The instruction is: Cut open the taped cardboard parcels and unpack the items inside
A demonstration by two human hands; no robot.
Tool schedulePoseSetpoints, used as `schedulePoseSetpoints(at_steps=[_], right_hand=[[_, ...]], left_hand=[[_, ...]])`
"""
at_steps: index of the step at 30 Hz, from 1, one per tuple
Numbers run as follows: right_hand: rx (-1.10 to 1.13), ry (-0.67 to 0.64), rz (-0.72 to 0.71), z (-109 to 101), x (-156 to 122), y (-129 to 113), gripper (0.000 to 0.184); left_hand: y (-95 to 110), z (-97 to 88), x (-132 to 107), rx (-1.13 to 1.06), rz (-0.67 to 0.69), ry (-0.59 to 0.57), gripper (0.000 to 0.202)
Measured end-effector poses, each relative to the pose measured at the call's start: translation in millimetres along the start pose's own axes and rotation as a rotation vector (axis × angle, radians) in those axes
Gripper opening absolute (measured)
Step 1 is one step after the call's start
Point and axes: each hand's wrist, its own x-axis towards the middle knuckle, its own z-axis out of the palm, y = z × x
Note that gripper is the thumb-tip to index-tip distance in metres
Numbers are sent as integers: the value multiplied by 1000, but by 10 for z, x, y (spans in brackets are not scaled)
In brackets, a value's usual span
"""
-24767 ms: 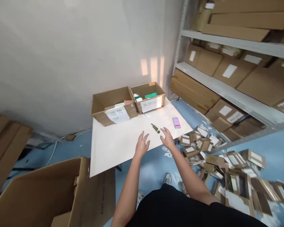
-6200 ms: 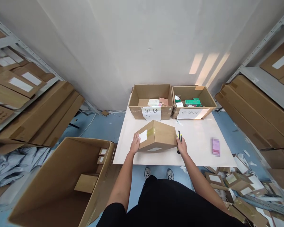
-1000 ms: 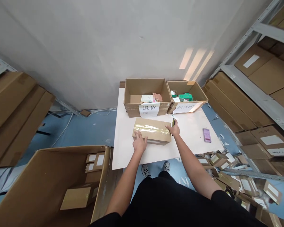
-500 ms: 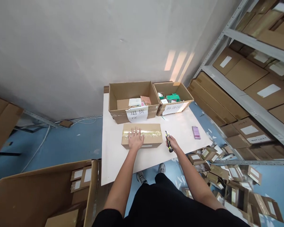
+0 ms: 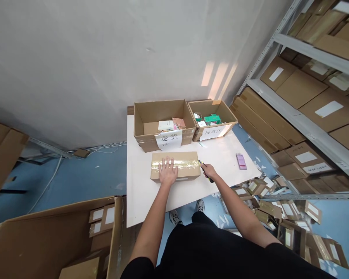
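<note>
A taped brown parcel (image 5: 186, 162) lies flat on the white table (image 5: 139, 193). My left hand (image 5: 167, 172) rests on top of the parcel with fingers spread flat. My right hand (image 5: 209, 170) is closed around a yellow and black utility knife (image 5: 204, 169), whose tip touches the parcel's right end, at the tape seam.
Two open labelled cartons stand at the table's back: a larger one (image 5: 147, 135) and a smaller one (image 5: 225, 124), each with small items. A pink item (image 5: 241, 161) lies at the right. A big open carton (image 5: 46, 236) stands at the lower left; opened small boxes (image 5: 282, 217) litter the floor under the shelves (image 5: 302, 120).
My right hand has brought the knife from beside the parcel up to its right end. My left hand stays flat on top. The parcel has not moved.
</note>
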Motion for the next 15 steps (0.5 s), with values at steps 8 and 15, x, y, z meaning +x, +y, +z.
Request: schedulePoseSetpoints(at_steps=[8,15], right_hand=[[119,-113,48,-30,-280,359,49],[260,357,-4,216,-415,471,49]], left_hand=[[-29,99,35,33,13,41,66],[-96,-75,172,22,47,-7,61]])
